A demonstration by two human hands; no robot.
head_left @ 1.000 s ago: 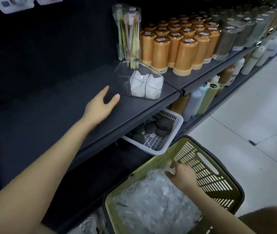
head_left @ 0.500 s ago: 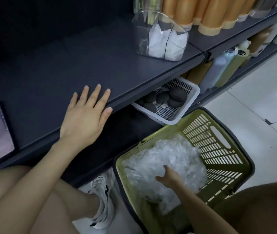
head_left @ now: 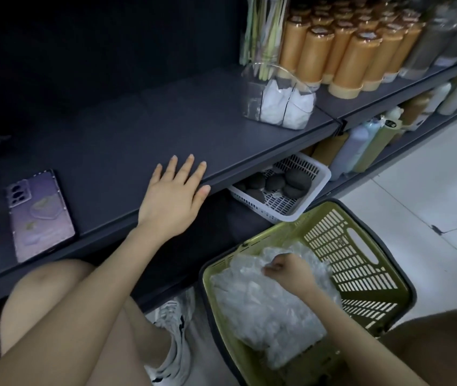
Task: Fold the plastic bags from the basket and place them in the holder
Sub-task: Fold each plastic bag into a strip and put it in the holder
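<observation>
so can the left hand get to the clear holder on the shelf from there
Probably yes. The left hand lies flat and empty on the shelf edge, and the shelf between it and the holder is bare. The holder stands further back to the right, so it would have to reach.

Left hand [head_left: 171, 199] flat, right hand [head_left: 288, 270] curled.
</observation>
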